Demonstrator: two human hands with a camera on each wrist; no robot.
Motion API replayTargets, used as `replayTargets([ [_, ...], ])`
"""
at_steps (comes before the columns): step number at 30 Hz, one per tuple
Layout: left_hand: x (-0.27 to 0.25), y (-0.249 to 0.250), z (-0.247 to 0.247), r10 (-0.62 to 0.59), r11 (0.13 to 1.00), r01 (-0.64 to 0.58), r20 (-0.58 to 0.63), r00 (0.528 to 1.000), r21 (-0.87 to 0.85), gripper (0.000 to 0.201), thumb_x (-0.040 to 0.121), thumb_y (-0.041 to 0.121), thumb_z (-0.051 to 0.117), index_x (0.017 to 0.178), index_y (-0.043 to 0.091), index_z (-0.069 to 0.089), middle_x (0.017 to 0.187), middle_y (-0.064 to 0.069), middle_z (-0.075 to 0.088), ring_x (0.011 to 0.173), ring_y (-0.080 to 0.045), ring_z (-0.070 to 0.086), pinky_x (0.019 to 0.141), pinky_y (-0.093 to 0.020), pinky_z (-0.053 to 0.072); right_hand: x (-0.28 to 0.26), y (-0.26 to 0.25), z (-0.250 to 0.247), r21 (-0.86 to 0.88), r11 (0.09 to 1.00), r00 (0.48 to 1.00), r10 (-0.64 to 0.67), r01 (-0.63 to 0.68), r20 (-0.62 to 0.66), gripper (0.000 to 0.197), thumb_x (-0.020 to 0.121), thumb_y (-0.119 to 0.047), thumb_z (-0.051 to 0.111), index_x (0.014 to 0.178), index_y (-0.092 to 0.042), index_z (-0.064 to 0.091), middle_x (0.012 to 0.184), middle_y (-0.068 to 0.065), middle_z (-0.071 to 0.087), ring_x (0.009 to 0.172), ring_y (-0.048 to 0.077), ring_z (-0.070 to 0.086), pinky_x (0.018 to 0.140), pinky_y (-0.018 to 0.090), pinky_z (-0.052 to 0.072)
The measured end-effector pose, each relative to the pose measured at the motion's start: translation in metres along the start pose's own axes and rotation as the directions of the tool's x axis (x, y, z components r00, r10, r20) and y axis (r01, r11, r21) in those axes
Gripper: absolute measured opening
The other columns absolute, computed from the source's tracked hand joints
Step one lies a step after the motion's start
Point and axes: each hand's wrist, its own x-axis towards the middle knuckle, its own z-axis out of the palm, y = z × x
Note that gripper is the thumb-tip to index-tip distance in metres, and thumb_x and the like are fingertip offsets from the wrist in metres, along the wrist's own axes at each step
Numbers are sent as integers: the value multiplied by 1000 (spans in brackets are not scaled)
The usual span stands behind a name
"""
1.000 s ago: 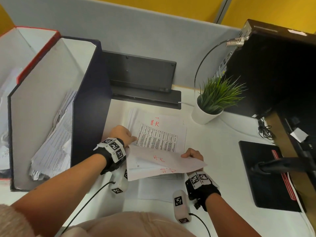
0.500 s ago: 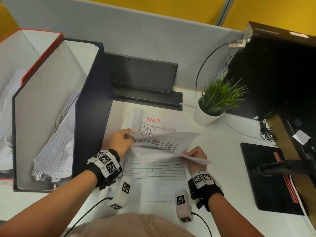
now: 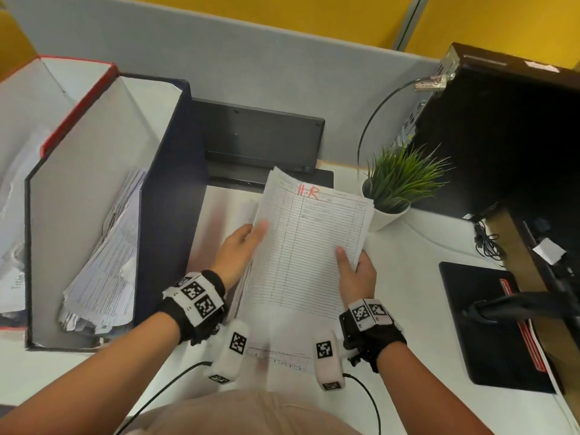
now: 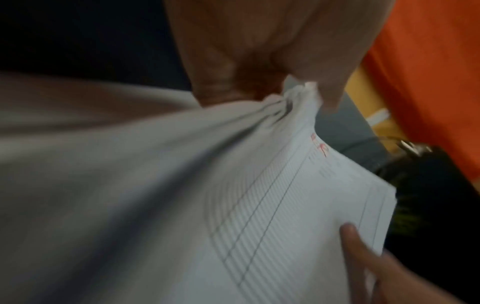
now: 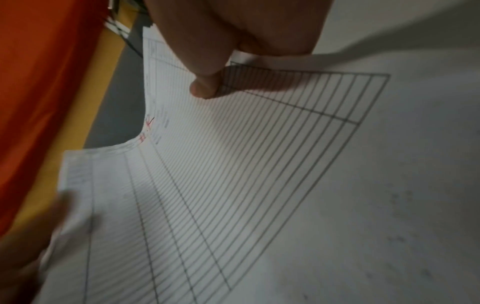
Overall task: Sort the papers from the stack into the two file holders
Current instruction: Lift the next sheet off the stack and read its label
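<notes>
Risk: the sheets (image 3: 310, 246) may fan apart or buckle on entering a holder, since they are gripped only at the side edges. Left hand (image 3: 240, 249) pinches the edge at 9 o'clock, right hand (image 3: 356, 271) the edge at 3 o'clock. White ruled forms, red "H.R" at the top, held above the tabletop (image 3: 417, 277), navy holder (image 3: 169, 196) at 9 o'clock

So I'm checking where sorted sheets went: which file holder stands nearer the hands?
The dark blue file holder, printed sheets slumped inside, next to the left hand. The red-edged file holder stands beyond it.
</notes>
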Motion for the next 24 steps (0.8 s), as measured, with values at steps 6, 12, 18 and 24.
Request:
replayTargets([
  [6,-6,23,3,342,932,-308,-182,922,192,38,87,7,61,125,5,54,111,6,60,99,0,58,73,0,44,-8,-55,7,176,940,956,-284,294,-79,26,89,-8,58,114,-15,57,108,-4,62,99,-6,60,82,6,46],
  [12,-17,41,-4,439,896,-440,-252,863,54,29,82,9,68,110,13,63,95,19,64,86,13,62,73,-5,49,-15,-82,2,321,867,922,-384,381,-56,35,83,-3,66,115,-11,55,102,-13,64,92,-8,63,76,7,49],
  [18,-14,6,3,210,977,-192,-239,948,94,26,82,4,66,108,-2,63,97,-8,65,77,-5,60,57,-4,46,-24,-45,10,225,955,977,-209,192,52,38,80,-6,70,116,-6,60,97,-13,65,95,2,65,84,16,53],
  [24,-4,9,1,161,985,-139,-265,951,99,36,85,9,65,119,0,58,115,-9,64,98,-14,61,74,-13,47,-17,-33,18,143,968,970,-222,207,101,26,79,-11,71,101,-23,63,87,-22,67,87,0,65,68,5,51],
])
